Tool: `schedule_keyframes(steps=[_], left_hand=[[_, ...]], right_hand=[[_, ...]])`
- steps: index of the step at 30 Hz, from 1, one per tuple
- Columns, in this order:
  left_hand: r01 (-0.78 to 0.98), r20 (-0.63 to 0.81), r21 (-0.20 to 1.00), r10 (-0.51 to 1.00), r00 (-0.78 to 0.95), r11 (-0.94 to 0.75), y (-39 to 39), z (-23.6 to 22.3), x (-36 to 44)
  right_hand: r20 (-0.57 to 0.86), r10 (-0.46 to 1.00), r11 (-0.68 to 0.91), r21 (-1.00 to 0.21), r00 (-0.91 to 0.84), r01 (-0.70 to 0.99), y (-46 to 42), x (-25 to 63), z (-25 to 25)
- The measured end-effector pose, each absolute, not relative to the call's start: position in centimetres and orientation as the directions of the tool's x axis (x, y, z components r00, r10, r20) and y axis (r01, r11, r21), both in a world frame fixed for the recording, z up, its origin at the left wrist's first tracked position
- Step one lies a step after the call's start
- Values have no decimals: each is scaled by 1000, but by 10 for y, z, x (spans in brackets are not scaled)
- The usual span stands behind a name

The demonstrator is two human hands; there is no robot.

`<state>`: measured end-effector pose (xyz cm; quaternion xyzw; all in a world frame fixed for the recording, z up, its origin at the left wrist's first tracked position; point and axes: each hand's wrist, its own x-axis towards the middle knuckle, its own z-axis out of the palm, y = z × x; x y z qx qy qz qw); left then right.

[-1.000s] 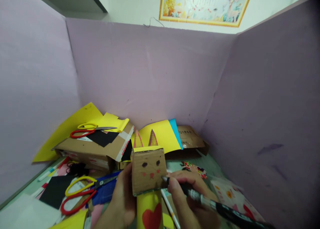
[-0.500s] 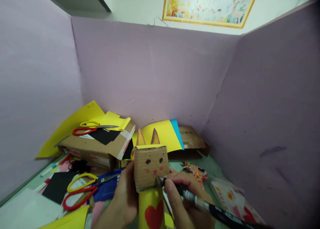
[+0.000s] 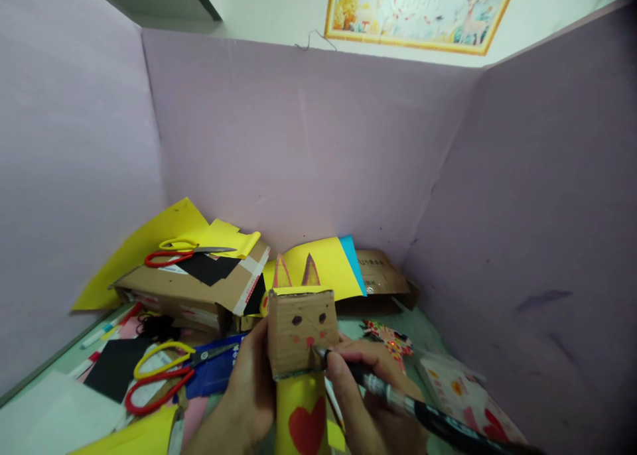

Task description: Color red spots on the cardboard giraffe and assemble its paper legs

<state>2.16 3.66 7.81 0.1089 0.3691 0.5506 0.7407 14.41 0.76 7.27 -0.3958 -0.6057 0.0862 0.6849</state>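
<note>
In front of me stands a cat figure with a square cardboard head [image 3: 293, 355], two pointed ears, dark eyes, and a red nose and cheeks. Its yellow tube body [image 3: 288, 402] carries a red heart [image 3: 307, 428]. My left hand [image 3: 249, 389] is wrapped round the left side of the head. A black marker pen [image 3: 388, 392] is pinched in my right hand [image 3: 368, 395]. The pen's tip is at the face, just below the red nose. Part of my right hand's fingers is hidden behind the figure.
Red-and-yellow scissors [image 3: 164, 372] lie at left beside black paper [image 3: 117, 369]. A cardboard box [image 3: 174, 286] behind carries a second pair of scissors [image 3: 174, 253]. Yellow sheets [image 3: 318, 259] lean at the back. A plastic-wrapped packet [image 3: 462, 395] lies right. Purple panels [image 3: 308, 143] enclose the table.
The pen tip has shifted slightly up and right, closer to the nose. Both hands keep their hold on the figure and the pen.
</note>
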Motion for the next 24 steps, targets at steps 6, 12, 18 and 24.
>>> schedule_keyframes(steps=[6,12,18,24], left_hand=[[-740,-427,547,891,155,391,38,75,21],[-733,-435,571,893,114,371,39,72,20],[-718,-446,585,889,103,377,38,75,21],[-723,-420,585,900,118,368,37,76,21]], right_hand=[[773,585,677,-632,244,378,8,144,72],[770,595,679,-634,230,369,7,144,73],[763,600,687,-645,240,334,9,142,69],[730,635,672,-683,253,285,9,139,62]])
